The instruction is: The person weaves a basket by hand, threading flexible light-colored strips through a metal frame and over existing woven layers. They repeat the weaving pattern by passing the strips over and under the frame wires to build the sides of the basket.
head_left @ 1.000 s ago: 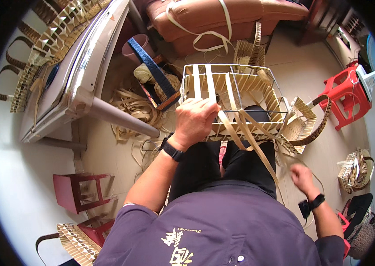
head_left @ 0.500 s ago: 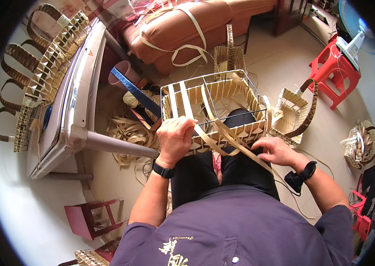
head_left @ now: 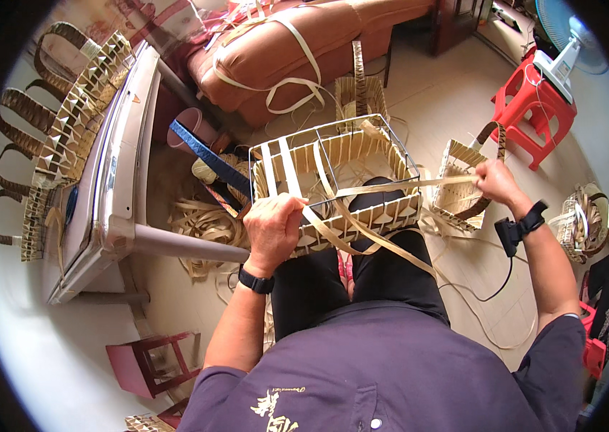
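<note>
A half-woven basket (head_left: 383,216) of pale flat strips around a dark wire frame rests by my knees, tilted toward me. My left hand (head_left: 275,227) is closed at its near left edge, where pale strips run out from under the fingers. Gripped in my right hand (head_left: 500,183) is the end of a weaving strip (head_left: 445,182), stretched taut to the right from the wire frame. Another loose strip (head_left: 398,250) crosses the basket's near side and lies over my thigh. What lies under my left fingers is partly hidden.
Left, a table (head_left: 121,151) bears several finished baskets (head_left: 77,137) with brown handles. Coiled strips (head_left: 207,223) lie on the floor beside it. A small handled basket (head_left: 455,173) stands right of the frame. Farther off are a brown sofa (head_left: 283,57) and a red stool (head_left: 542,119) with a fan.
My right hand has moved up and to the right, drawing a strip out straight from the frame. My left hand stays at the basket's near left edge.
</note>
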